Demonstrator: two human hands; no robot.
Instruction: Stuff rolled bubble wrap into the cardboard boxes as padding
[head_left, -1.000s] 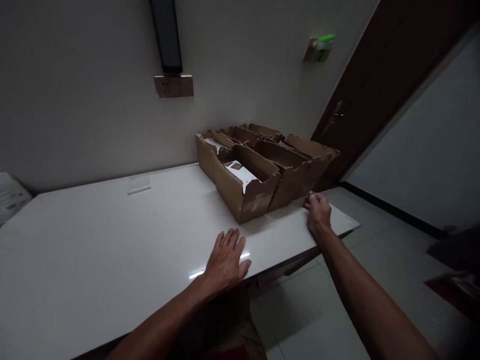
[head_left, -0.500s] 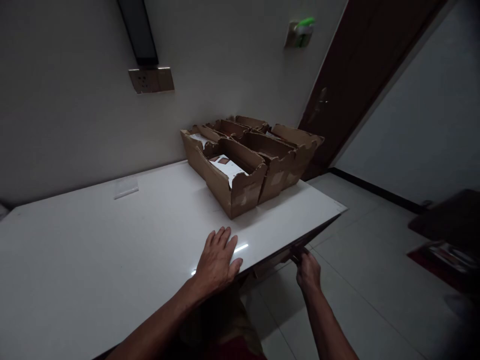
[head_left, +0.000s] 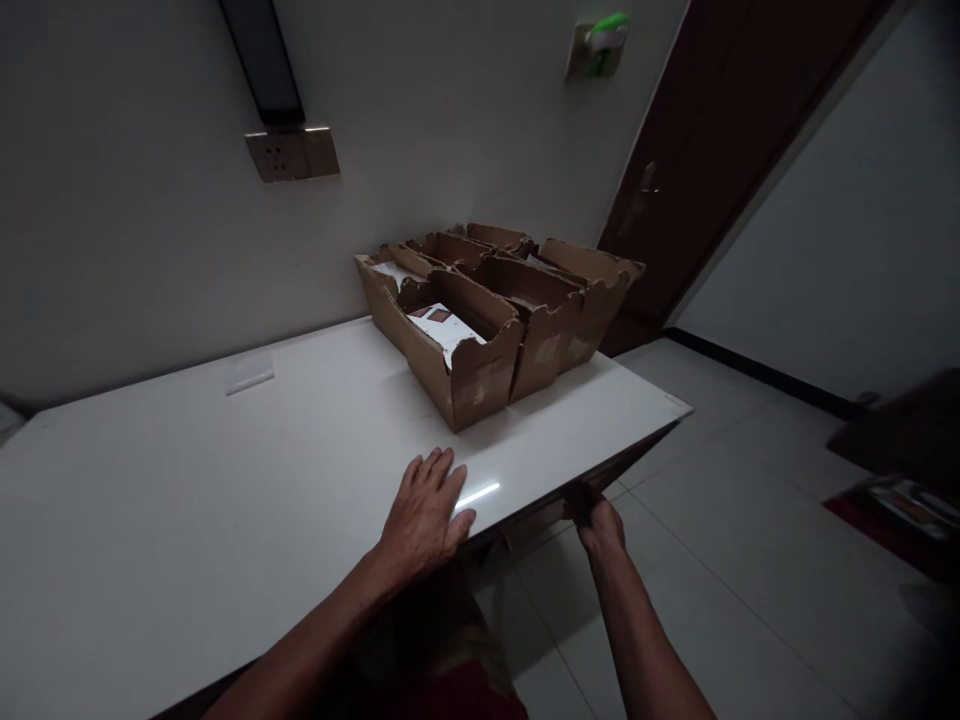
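Note:
My left hand lies flat on the white table near its front edge, fingers stretched out, holding nothing. My right hand is below the table's front edge, reaching up under the tabletop; its fingers are tucked under the edge and mostly hidden. Several open brown cardboard boxes stand together at the table's far right corner, the nearest one holding a white sheet.
A small clear plastic piece lies on the table near the wall. A wall socket and a green-lit device hang on the wall. A dark door stands right. Tiled floor lies to the right.
My right hand left the tabletop beside the boxes and dropped under the table's front edge. My left hand stayed flat on the table. The view shifted slightly.

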